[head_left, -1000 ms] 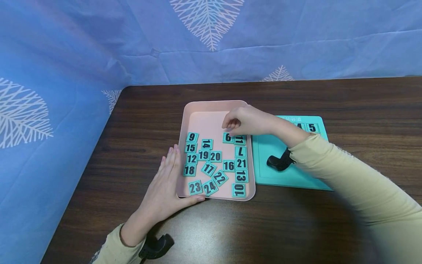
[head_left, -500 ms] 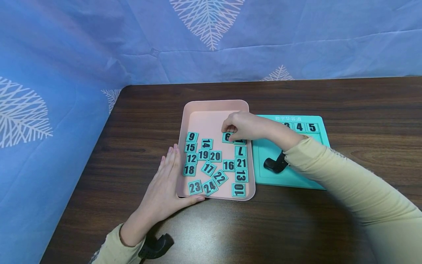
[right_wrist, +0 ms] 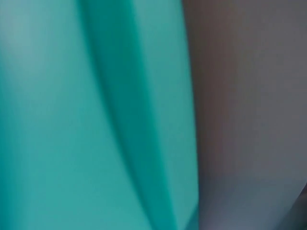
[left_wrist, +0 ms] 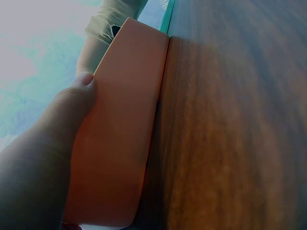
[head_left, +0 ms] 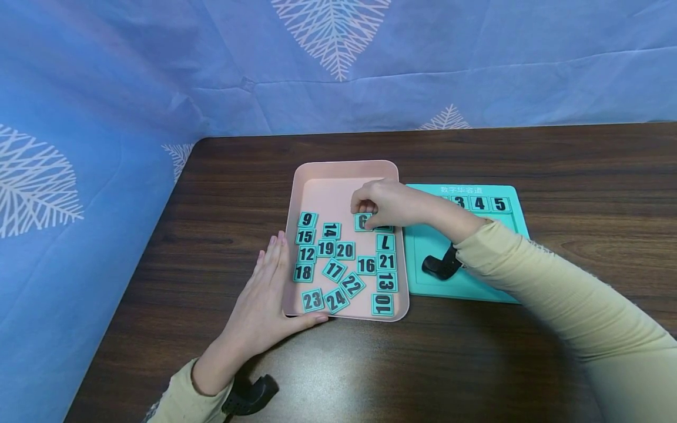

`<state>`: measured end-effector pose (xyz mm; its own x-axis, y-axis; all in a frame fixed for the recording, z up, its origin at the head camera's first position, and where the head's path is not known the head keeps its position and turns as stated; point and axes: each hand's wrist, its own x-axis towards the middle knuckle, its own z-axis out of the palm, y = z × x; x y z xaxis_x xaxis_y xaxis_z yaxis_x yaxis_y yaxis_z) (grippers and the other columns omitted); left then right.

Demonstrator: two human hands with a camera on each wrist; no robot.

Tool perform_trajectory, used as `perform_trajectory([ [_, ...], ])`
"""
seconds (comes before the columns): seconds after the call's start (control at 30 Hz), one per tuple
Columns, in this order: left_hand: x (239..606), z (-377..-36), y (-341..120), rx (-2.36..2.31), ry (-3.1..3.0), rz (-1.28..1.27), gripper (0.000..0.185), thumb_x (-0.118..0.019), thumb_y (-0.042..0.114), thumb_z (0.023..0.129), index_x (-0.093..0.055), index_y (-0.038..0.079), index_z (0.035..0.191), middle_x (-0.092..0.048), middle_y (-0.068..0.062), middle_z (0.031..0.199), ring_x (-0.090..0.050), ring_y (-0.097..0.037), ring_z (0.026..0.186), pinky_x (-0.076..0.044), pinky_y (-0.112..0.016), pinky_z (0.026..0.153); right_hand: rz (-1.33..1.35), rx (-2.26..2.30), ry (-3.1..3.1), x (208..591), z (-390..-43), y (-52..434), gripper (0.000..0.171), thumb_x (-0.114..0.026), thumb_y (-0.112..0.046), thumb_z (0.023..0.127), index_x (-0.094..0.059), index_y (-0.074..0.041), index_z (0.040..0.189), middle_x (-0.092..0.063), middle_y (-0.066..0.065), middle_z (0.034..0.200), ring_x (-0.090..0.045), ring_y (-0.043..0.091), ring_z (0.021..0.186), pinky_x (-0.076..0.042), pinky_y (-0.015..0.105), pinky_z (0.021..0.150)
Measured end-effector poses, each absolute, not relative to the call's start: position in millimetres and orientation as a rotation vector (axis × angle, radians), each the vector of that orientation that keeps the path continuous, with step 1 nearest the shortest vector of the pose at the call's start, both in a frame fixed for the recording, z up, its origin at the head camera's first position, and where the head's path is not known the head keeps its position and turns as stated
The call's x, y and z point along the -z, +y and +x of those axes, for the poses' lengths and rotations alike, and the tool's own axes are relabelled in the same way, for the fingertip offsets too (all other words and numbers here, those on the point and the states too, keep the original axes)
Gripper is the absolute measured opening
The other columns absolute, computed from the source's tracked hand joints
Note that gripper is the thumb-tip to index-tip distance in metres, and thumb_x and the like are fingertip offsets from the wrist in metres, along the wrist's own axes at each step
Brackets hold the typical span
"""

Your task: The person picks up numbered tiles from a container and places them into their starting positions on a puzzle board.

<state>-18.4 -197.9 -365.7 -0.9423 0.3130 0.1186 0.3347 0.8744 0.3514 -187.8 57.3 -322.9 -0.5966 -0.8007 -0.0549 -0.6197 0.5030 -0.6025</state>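
Fingers of the right hand (head_left: 388, 204) curl down and pinch the tile numbered 6 (head_left: 362, 222) inside the pink tray (head_left: 338, 176). The left hand (head_left: 264, 302) lies flat, fingers straight together, against the tray's left wall. Seventeen number tiles show in the tray; three show on the teal puzzle board (head_left: 465, 282).

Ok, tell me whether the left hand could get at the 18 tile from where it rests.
Probably yes: the left hand lies flat against the pink tray wall, and the 18 tile sits just inside it, uncovered; only the low rim stands between.

Pale olive sleeves (head_left: 555, 294), seemingly black wrist mounts (head_left: 439, 265) (both arms).
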Motion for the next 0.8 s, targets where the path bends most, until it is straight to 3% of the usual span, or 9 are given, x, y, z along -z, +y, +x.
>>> perform_trajectory([
  [0.27,367.1,-18.9,-197.9,0.578,-2.966,-0.523,0.128,-0.062,0.079,0.068,0.001,0.007,0.153,-0.002,-0.009,0.16,-0.005,-0.025,0.145,-0.01,-0.04,0.117,-1.228,0.819,2.397,321.2,-186.3,58.4,0.018,-0.073,0.002,0.08,-0.06,-0.007,0.085,-0.053,0.005,0.076,-0.045,0.018,0.07,-0.041,0.032,0.064],
  [0.8,367.2,-18.9,-197.8,0.575,-2.971,-0.523,0.127,-0.061,0.079,0.068,0.001,0.007,0.153,-0.001,-0.01,0.16,-0.004,-0.025,0.146,-0.009,-0.039,0.117,-1.26,0.872,2.392,318.5,-184.5,64.9,0.015,-0.071,0.003,0.081,-0.064,-0.008,0.088,-0.055,0.002,0.081,-0.047,0.018,0.077,-0.043,0.032,0.068],
])
